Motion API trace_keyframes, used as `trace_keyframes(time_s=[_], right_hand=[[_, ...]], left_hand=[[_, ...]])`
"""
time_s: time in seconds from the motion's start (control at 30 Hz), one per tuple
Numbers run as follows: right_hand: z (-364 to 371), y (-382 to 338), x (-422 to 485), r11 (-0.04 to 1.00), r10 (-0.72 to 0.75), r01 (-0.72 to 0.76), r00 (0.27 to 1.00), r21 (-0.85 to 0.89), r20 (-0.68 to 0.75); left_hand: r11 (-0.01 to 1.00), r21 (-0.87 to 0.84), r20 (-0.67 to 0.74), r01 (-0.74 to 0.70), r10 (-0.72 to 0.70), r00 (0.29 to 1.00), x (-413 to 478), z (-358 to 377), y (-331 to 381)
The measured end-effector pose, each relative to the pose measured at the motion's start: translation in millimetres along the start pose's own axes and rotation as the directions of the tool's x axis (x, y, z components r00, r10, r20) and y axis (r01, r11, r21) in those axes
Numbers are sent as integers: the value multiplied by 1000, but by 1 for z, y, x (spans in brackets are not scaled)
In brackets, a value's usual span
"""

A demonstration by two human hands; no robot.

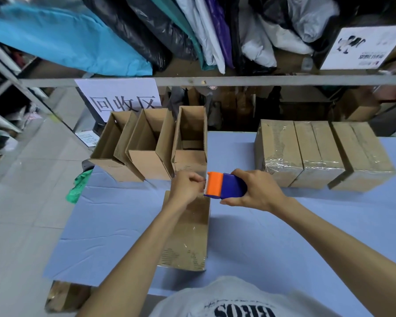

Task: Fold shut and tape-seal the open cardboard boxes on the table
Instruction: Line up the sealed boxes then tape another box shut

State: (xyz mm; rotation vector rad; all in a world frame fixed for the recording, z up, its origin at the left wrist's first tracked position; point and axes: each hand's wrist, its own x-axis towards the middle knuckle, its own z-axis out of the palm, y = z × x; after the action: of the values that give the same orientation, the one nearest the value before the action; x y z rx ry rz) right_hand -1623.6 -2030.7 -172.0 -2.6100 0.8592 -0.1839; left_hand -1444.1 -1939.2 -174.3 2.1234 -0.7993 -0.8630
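— Where is the box you are working on?

— The box (192, 236) lies flat on the table (284, 236), straight in front of me, with its top folded shut. Its long side runs away from my body, toward the far edge. My left arm crosses above it.

— And your hands?

— Both are over the far end of that box. My right hand (256, 191) is wrapped around the blue body of the tape dispenser (224, 186), just to the right of the box's far corner, with the orange blade turned to the left. My left hand (185, 186) is directly over the far end, with thumb and fingers curled and pinching at the blade. I think it pinches the free end of the tape (205, 179), but the tape is clear and I cannot see it well.

— So which way must the tape go?

— Down to the far end first, I judge, and then along the long side toward me. The left hand is the nearer one to press it down.

— What remains?

— Three open boxes (146, 163) stand at the far left of the table. Three sealed boxes (322, 154) stand at the far right.
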Motion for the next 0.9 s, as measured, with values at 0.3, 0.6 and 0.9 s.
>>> trace_keyframes(time_s=[0.3,0.6,0.9], right_hand=[[0,3,8,999,35,-33,996,-27,85],[-9,47,-16,984,159,-148,981,-101,109],[-5,65,-30,988,152,-149,984,-46,89]], left_hand=[[991,118,19,64,-66,998,4,10,-9],[956,292,27,-34,27,999,13,-17,-28],[980,195,40,32,-41,998,11,0,-31]])
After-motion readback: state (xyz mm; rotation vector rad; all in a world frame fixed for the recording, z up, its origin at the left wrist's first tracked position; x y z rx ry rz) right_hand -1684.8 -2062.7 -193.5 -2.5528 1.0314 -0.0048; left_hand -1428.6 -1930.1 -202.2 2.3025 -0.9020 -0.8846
